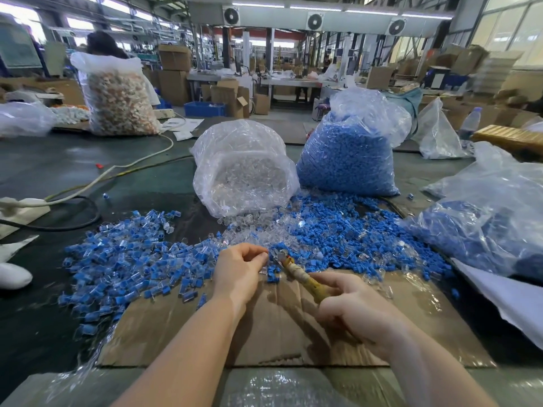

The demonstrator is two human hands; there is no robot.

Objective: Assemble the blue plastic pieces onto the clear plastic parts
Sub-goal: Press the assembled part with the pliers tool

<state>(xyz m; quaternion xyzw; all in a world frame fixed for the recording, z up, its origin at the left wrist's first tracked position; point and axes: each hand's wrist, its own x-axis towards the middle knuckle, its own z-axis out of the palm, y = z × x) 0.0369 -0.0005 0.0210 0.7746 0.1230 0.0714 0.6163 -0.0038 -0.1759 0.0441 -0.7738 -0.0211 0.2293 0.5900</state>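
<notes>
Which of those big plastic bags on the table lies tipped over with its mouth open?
The bag of clear parts, left of the upright blue-filled bag; its contents spill toward the hands.

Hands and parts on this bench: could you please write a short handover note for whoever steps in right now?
Left hand pinches a small part, too small to identify. Right hand grips a yellowish stick tool, tip at the left fingertips. Finished blue-and-clear pieces lie heaped on the left. Loose blue pieces and clear parts spill from the clear-parts bag and the blue bag. Much loose stock remains to assemble.
</notes>
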